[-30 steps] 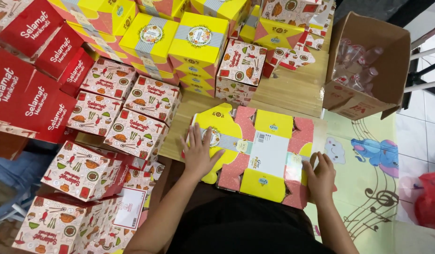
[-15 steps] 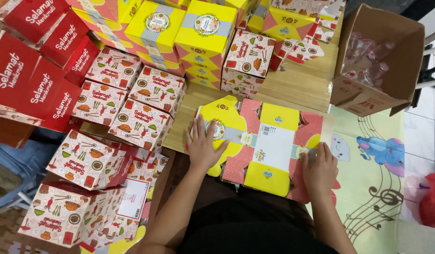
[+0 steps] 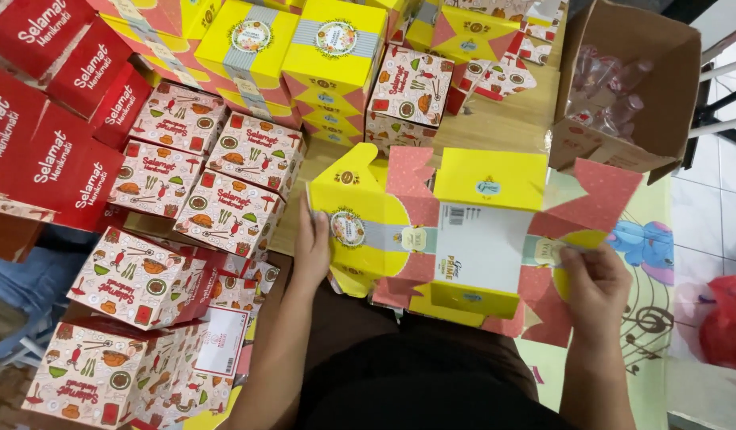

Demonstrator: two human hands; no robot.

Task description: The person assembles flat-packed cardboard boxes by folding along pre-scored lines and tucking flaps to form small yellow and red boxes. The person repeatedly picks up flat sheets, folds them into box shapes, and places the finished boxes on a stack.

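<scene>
While both hands hold its ends, a flat unfolded carton lies spread before the person, seen from the head camera.

Carton: carton blank (image 3: 471, 239), yellow and pink with a white middle panel, lies open at the table's near edge, over the person's lap.
Left hand: left hand (image 3: 312, 247) grasps the blank's yellow left flap, fingers up along its edge.
Right hand: right hand (image 3: 597, 288) pinches the blank's right end, thumb on top of a pink flap.
Table: wooden table (image 3: 495, 127) shows bare between the blank and the stacks.
Yellow boxes: folded yellow boxes (image 3: 332, 48) stand in rows at the table's far side.
Patterned boxes: white boxes with red food drawings (image 3: 224, 171) sit left of the blank, stacked down to the floor.
Red boxes: red boxes (image 3: 41, 135) pile at the far left.
Cardboard box: brown cardboard box (image 3: 670, 87), open, stands at the right, clear plastic items inside.
Mat: cartoon mat (image 3: 646, 263) lies under the right hand's side.
Bag: red bag (image 3: 726, 318) sits at the right edge.
</scene>
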